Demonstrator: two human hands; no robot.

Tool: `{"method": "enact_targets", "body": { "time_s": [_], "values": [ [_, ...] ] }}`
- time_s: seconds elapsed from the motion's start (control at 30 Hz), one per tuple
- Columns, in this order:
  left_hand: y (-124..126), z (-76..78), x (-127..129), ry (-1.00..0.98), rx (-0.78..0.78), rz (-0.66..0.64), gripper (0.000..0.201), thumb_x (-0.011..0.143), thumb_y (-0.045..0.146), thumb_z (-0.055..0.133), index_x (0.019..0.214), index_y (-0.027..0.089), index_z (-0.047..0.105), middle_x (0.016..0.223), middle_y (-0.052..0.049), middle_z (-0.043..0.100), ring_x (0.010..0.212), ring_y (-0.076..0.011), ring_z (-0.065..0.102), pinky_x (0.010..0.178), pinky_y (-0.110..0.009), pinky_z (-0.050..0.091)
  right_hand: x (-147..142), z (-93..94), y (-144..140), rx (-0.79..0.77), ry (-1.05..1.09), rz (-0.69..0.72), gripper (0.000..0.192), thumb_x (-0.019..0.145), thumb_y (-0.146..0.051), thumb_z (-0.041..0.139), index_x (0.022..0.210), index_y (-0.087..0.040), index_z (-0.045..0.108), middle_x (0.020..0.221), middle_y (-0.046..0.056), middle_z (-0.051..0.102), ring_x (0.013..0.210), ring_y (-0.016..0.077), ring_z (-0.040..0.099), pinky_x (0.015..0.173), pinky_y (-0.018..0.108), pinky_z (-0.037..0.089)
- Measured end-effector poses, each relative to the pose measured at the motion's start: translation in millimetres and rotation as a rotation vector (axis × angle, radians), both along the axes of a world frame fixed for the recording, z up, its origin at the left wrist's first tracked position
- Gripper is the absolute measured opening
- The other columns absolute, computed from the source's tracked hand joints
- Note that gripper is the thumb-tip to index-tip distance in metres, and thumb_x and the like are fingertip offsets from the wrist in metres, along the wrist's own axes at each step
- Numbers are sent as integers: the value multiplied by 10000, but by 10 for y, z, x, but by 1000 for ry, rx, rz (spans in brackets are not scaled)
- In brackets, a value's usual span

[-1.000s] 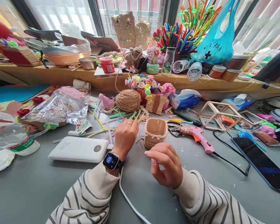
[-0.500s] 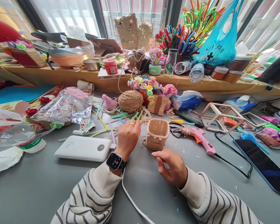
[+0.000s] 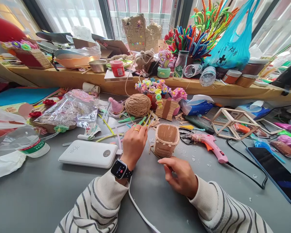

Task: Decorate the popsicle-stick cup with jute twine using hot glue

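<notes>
A small square basket of craft sticks with twine around its rim [image 3: 166, 139] stands upright on the grey table [image 3: 38, 194]. My left hand [image 3: 134, 144], wearing a ring and a smartwatch, rests just left of it with fingers pinched on thin sticks or twine near a loose pile. Just in front of the basket, my right hand [image 3: 181, 176] lies on the table, thumb and fingers closed together; whether they pinch a strand of twine I cannot tell. A ball of twine [image 3: 137, 105] sits behind the basket.
A white power bank [image 3: 88, 154] lies to the left, its cable running toward me. A pink glue gun [image 3: 210, 144], scissors [image 3: 185, 137], a stick frame [image 3: 230, 119] and a phone [image 3: 276, 173] are on the right. Craft flowers, bottles and bags crowd the wooden shelf behind.
My right hand has dropped from above the table to rest on it in front of the basket. The view has shifted slightly; my left hand stays by the basket.
</notes>
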State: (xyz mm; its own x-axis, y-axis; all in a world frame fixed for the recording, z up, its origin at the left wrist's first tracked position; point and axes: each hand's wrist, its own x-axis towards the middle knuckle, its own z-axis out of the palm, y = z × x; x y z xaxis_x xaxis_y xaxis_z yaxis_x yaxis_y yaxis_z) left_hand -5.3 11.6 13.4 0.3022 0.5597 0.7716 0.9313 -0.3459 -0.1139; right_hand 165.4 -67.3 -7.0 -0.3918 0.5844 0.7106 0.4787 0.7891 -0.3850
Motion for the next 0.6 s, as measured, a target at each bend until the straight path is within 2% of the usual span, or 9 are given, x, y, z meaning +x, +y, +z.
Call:
{"method": "enact_targets", "body": {
  "time_s": [0.33,0.43,0.6],
  "values": [
    [10,98,-77,-109,106,75,68,806,185,576,829,157,633,721,-36,679,641,-192,590,577,-286,394,-14,17,-4,-38,87,-29,280,779,-81,433,1020,-198,513,647,-20,572,485,82,459,464,187,426],
    [-37,180,-50,-127,182,26,75,797,185,595,852,157,638,751,-42,689,663,-184,595,603,-280,413,-27,125,-5,-59,147,-46,272,762,-107,458,1012,-201,511,631,-30,556,497,82,465,479,191,447],
    [-163,278,11,-74,321,-127,157,751,137,650,906,158,636,751,-40,699,676,-177,594,670,-288,449,47,433,76,-55,249,-118,238,762,-122,509,982,-211,519,672,-29,549,542,81,478,508,208,455]
  ]
}}
